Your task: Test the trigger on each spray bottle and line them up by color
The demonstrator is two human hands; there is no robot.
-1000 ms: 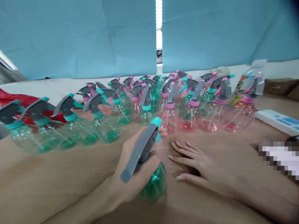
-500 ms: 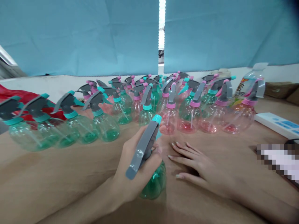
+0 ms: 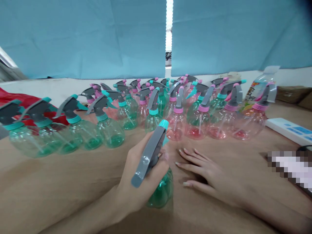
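Observation:
My left hand (image 3: pixel 141 172) is closed round the neck of a green spray bottle (image 3: pixel 161 193) with a grey trigger head and turquoise nozzle. The bottle stands upright on the brown table (image 3: pixel 73 185), its collar hidden by my fingers. To its right, my right hand (image 3: pixel 204 170) lies palm down on the table with fingers stretched out, holding nothing. Beyond my hands stand pink spray bottles (image 3: pixel 196 128), and to the left a row of green spray bottles (image 3: pixel 114 136). All of these carry grey trigger heads.
More spray bottles crowd behind, up to a white ledge (image 3: pixel 60 89). Red cloth or plastic (image 3: pixel 31 100) lies at the left. On the right are a clear labelled bottle (image 3: pixel 265 78), a white power strip (image 3: pixel 290 128) and a pixelated flat object (image 3: pixel 292 169). A blue sheet (image 3: pixel 80 39) hangs behind.

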